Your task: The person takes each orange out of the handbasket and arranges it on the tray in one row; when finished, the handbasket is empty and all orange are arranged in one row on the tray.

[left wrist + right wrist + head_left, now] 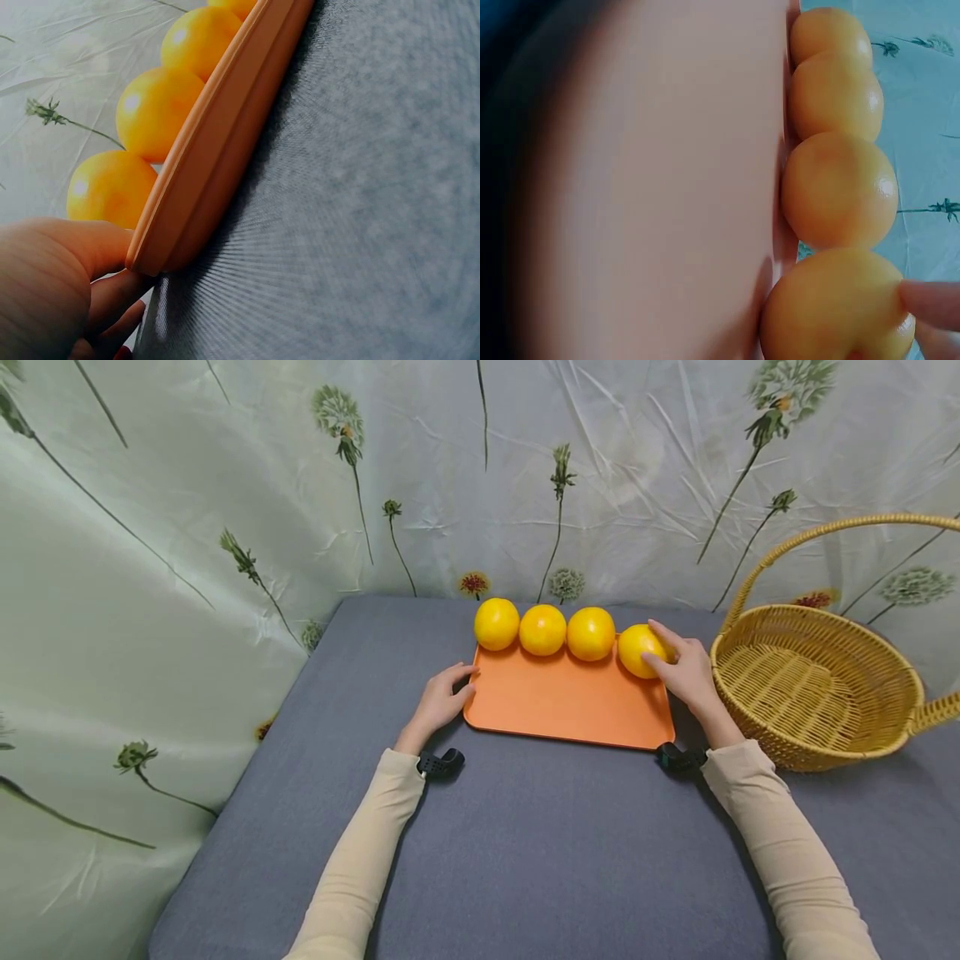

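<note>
An orange tray (570, 702) lies on the grey cloth, with several round yellow-orange fruits, like oranges (543, 630), in a row along its far edge. My left hand (442, 697) holds the tray's left side. In the left wrist view the thumb (105, 244) lies at the tray's rim, the fingers below it and partly hidden. At the right end of the row, my right hand (688, 675) grips the last orange (637, 652), thumb on the near side and fingers over the far right. That orange (832, 300) shows close up in the right wrist view.
A yellow wicker basket (817, 752) with a tall arched handle stands just right of the tray, beside my right forearm. A pale curtain (465, 485) with a dandelion print hangs behind the grey-covered surface (555, 843) and on its left.
</note>
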Demonstrator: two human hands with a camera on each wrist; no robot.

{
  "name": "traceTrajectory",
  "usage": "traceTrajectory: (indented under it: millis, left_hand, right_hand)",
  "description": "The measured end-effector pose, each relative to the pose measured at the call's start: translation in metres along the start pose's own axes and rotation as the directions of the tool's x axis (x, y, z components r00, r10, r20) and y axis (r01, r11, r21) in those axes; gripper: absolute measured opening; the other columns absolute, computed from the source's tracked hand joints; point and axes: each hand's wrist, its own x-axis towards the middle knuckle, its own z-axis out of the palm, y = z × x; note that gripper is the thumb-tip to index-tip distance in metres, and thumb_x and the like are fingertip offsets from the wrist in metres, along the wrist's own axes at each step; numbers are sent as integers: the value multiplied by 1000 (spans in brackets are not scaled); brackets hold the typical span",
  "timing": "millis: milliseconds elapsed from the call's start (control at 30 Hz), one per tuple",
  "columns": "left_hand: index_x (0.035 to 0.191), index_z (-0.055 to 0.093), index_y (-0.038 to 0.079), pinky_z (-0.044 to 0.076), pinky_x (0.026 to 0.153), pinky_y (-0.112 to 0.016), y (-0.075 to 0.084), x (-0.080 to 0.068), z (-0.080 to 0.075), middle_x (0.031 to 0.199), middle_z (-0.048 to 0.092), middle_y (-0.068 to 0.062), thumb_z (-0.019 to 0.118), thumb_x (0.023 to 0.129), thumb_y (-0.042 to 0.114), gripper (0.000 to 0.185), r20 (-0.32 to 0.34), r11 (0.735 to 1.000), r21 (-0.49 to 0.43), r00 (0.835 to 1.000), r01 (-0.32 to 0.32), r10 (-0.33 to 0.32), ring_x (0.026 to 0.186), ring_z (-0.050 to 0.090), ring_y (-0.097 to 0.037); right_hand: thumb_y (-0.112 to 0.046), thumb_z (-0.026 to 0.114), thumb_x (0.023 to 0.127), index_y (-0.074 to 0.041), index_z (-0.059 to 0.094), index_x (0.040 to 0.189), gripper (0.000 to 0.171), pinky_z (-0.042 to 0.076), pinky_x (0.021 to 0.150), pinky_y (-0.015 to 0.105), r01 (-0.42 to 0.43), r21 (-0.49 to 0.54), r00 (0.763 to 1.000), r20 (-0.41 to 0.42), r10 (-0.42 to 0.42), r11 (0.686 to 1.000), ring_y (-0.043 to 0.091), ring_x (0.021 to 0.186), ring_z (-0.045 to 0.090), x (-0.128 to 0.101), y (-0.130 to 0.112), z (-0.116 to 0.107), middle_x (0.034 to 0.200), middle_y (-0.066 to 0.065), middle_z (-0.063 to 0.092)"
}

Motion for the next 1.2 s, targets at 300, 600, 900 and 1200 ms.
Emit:
traceTrajectory:
  millis: [300,600,900,1200]
  left_hand:
    - [131,55,6,29,116,-46,1,0,0,140,50,-15,53,93,16,39,5,1000,0,1000,7,-7,139,37,-29]
    - [131,55,5,29,116,-46,0,0,1,140,50,-16,53,93,16,39,-3,1000,-6,1000,-6,6,139,37,-30]
    - [131,55,5,29,116,-46,-2,0,1,139,51,-15,53,93,15,39,-5,1000,-4,1000,-5,5,139,37,-29]
    - [132,54,6,28,116,-46,-3,1,2,141,50,-15,52,93,16,40,5,1000,-1,1000,7,-7,139,36,-29]
  right_hand:
    - [-32,52,94,-14,30,148,60,47,66,37,-52,-9,998,37,52,999,43,85,55,3,3,-1,100,31,62]
    - [-29,54,94,-15,24,150,65,43,99,58,-54,72,995,90,47,996,50,120,49,5,5,-1,144,32,35]
    - [-30,57,92,-13,31,147,63,43,99,58,-52,71,999,15,51,996,48,118,51,11,10,6,135,35,44]
    - [-24,58,92,-7,34,145,61,45,96,57,3,-1,1000,-15,-3,1000,49,112,55,17,13,7,126,36,49]
